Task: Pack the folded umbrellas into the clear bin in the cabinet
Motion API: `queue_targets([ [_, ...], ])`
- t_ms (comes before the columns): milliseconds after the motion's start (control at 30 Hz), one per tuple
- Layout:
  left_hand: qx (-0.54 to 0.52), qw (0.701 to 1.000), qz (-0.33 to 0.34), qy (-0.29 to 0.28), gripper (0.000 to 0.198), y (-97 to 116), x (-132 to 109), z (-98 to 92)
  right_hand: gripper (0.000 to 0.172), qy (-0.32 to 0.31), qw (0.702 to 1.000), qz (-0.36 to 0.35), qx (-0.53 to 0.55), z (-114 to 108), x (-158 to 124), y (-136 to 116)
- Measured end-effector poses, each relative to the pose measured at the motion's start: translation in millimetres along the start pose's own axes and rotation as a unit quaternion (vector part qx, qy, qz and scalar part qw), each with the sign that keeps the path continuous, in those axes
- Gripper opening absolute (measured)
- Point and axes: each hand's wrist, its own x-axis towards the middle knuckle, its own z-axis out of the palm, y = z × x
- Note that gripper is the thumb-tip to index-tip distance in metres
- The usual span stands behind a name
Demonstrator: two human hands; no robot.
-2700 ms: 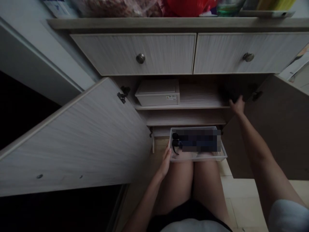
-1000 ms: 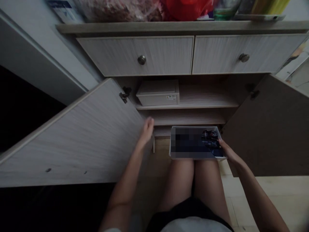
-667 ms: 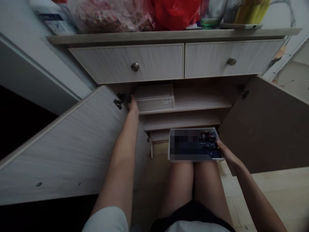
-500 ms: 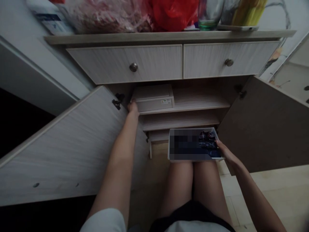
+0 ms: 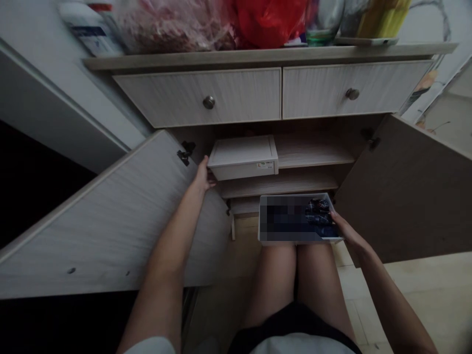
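Note:
A white lidded storage box (image 5: 241, 157) with a small label juts forward over the edge of the cabinet's upper shelf. My left hand (image 5: 205, 176) grips its left end, fingers curled beneath the front corner. On my thighs rests an open white box (image 5: 262, 238) holding dark plaid cloth (image 5: 319, 211); part of its contents is blurred out. My right hand (image 5: 342, 228) is closed on the right wall of that open box, thumb at the rim.
Two cabinet doors (image 5: 409, 191) stand swung out on either side. Above are two drawers (image 5: 199, 98) with round knobs. On the cabinet top (image 5: 258, 56) are a white bottle (image 5: 92, 32), a red plastic bag (image 5: 271, 22) and a glass (image 5: 324, 24).
The lidded box has come forward and slightly to the right out of the shelf with my left hand on it. My right hand and the open box stay in place.

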Motion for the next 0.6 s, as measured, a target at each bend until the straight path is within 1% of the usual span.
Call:
queue_targets([
  [67,-0.022,0.998,-0.051,-0.009,0.087,6,-5,-2.1,0.060,0.018,0.999,0.010,0.030,4,-1,-1],
  [100,-0.034,0.998,-0.057,-0.023,0.081,9,-7,-1.4,0.059,0.029,0.998,0.017,0.043,7,-2,-2],
  [167,-0.053,0.997,-0.033,-0.052,0.062,10,-14,3.0,0.056,0.050,0.996,0.031,0.066,11,-4,-4],
  [233,-0.068,0.997,-0.009,-0.048,0.045,8,-21,8.2,0.050,0.066,0.993,0.036,0.086,14,-8,-7],
  [267,-0.075,0.996,-0.004,-0.041,0.039,5,-26,9.7,0.047,0.070,0.992,0.035,0.094,14,-11,-8],
  [333,-0.088,0.996,-0.001,-0.030,0.035,-2,-36,8.3,0.042,0.078,0.991,0.034,0.108,10,-17,-11],
  [433,-0.097,0.995,0.012,-0.016,0.038,-17,-55,-5.5,0.039,0.104,0.987,0.032,0.116,-8,-30,-17],
  [500,-0.101,0.995,0.025,-0.010,0.040,-28,-68,-19.6,0.040,0.128,0.984,0.030,0.116,-26,-38,-21],
  [600,-0.102,0.994,0.026,-0.008,0.042,-44,-89,-40.1,0.042,0.170,0.980,0.011,0.103,-55,-45,-31],
])
